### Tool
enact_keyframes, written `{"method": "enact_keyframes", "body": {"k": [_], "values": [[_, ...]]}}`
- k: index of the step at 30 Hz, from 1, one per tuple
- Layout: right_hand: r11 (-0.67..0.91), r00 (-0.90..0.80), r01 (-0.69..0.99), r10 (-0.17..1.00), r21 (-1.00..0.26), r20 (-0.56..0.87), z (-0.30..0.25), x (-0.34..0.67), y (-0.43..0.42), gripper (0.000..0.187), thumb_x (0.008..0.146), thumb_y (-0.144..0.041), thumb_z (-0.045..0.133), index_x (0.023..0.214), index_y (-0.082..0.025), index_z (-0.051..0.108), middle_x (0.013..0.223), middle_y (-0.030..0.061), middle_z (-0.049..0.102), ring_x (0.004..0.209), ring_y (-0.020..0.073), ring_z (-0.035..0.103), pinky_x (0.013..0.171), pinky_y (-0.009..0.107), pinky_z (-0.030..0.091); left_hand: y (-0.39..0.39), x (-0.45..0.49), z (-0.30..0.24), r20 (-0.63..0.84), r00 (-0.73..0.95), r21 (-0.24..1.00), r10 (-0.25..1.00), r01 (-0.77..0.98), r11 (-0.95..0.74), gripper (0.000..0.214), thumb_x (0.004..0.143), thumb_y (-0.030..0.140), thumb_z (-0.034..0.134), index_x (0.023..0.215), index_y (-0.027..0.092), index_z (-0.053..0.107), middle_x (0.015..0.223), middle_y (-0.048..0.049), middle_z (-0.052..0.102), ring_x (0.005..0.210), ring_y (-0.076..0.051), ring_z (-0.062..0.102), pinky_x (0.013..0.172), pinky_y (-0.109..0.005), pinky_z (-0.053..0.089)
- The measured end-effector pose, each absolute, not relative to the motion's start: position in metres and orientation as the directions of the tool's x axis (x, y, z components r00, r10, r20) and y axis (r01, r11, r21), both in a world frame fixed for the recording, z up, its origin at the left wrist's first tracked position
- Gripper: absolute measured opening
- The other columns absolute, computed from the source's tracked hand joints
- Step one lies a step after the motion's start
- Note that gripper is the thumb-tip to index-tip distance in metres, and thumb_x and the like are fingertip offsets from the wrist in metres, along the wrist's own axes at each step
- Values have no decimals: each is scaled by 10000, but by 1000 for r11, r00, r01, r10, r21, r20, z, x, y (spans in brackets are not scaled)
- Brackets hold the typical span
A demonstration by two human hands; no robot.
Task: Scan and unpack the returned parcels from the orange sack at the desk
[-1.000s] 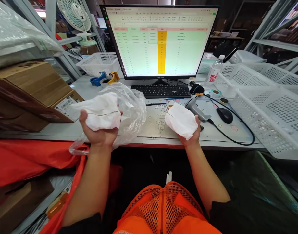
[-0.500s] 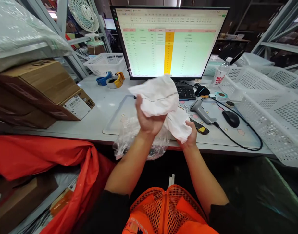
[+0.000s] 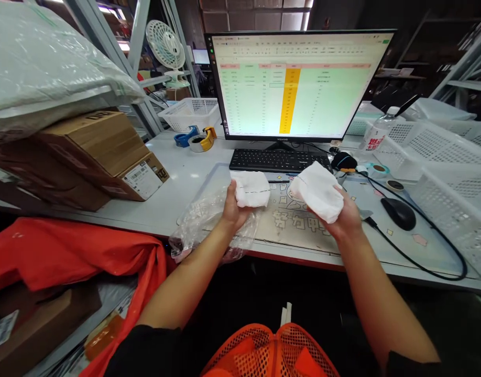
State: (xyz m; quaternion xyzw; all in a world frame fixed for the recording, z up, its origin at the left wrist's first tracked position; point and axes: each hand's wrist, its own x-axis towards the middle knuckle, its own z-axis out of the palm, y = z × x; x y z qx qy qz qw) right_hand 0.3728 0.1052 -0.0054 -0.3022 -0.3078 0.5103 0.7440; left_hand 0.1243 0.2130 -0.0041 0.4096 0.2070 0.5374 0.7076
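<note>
My left hand (image 3: 233, 210) is closed around a small white wrapped bundle (image 3: 253, 189) with a dark printed line across it. In my right hand (image 3: 346, 215) lies a second white wrapped bundle (image 3: 318, 191), crumpled and tilted, also with a faint line. Both wrappings look like thin paper or cloth; what is inside is hidden. The bundles are apart, held above the desk mat (image 3: 287, 225). A clear plastic bag (image 3: 209, 217) lies crumpled under my left forearm at the desk edge. Behind the bundles is a black keyboard (image 3: 275, 158).
A monitor (image 3: 256, 99) showing a spreadsheet stands at the back. Cardboard boxes (image 3: 102, 146) are at left, tape dispensers (image 3: 201, 140) beyond them. To the right are a mouse (image 3: 398, 213) with a cable, a bottle (image 3: 378, 131) and white baskets (image 3: 448, 183).
My hands have moved apart, separating the two white bundles that overlapped before. My right hand went right, over the barcode scanner. The view has shifted, and the keyboard shows more fully.
</note>
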Motion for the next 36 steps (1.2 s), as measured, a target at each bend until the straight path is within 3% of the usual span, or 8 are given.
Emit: {"method": "enact_keyframes", "body": {"k": [4, 7, 13, 24, 27, 30, 33, 36], "values": [[254, 175, -474, 966, -843, 193, 16, 375, 138, 637, 711, -243, 814, 1328, -283, 664, 1268, 50, 770, 1193, 338, 709, 1030, 573, 602, 233, 96, -12, 84, 178, 859, 980, -512, 19, 747, 615, 415, 952, 1262, 259, 613, 1239, -63, 743, 1170, -283, 701, 903, -371, 605], [250, 145, -353, 967, -902, 212, 20, 379, 164, 705, 616, -196, 852, 1291, -296, 672, 1133, 10, 786, 1027, 291, 738, 942, 498, 621, 241, 90, -19, 54, 96, 893, 994, -449, -5, 721, 514, 212, 883, 1189, 231, 627, 1058, -20, 756, 960, -227, 734, 757, -283, 573], [175, 139, -241, 980, -955, 145, -6, 375, 191, 454, 503, -350, 941, 867, -166, 742, 789, 46, 767, 681, 211, 660, 680, 361, 533, 242, 99, -20, 57, 38, 925, 998, -378, -38, 606, 455, 290, 931, 998, 150, 700, 884, -49, 765, 892, -269, 742, 778, -333, 575], [185, 155, -293, 977, -938, 144, -25, 372, 188, 473, 507, -353, 943, 895, -185, 729, 829, 38, 782, 730, 229, 703, 680, 343, 535, 241, 99, -26, 88, 34, 962, 996, -263, -76, 601, 485, 331, 922, 1016, 153, 707, 910, -40, 738, 803, -208, 683, 730, -298, 528], [148, 183, -367, 979, -919, 85, -23, 371, 192, 454, 516, -325, 912, 904, -196, 716, 840, 44, 788, 787, 263, 735, 713, 374, 583, 240, 100, -26, 115, 60, 975, 992, -198, -101, 622, 555, 385, 896, 1094, 174, 669, 991, -56, 734, 908, -245, 701, 797, -325, 551], [196, 291, -418, 954, -887, 74, -15, 372, 191, 430, 562, -326, 855, 952, -213, 715, 932, 62, 803, 963, 322, 751, 828, 448, 624, 227, 102, -12, 234, 135, 972, 963, -54, -229, 759, 647, 439, 899, 1302, 219, 584, 1300, -121, 687, 1183, -316, 674, 986, -417, 556], [397, 410, -353, 880, -847, 242, -3, 367, 175, 492, 690, -410, 832, 1146, -257, 729, 1191, 50, 790, 1265, 338, 669, 1051, 509, 581, 200, 113, 12, 513, 97, 848, 853, 95, -521, 799, 676, 436, 941, 1365, 252, 581, 1595, -140, 505, 1517, -371, 433, 1233, -495, 395], [532, 284, -221, 837, -817, 468, 9, 348, 147, 530, 779, -478, 860, 1267, -316, 735, 1446, 38, 691, 1563, 312, 414, 1274, 514, 389, 182, 136, 28, 601, 202, 791, 773, -18, -611, 658, 768, 486, 907, 1327, 251, 654, 1583, -116, 551, 1561, -370, 392, 1284, -486, 335]]}}
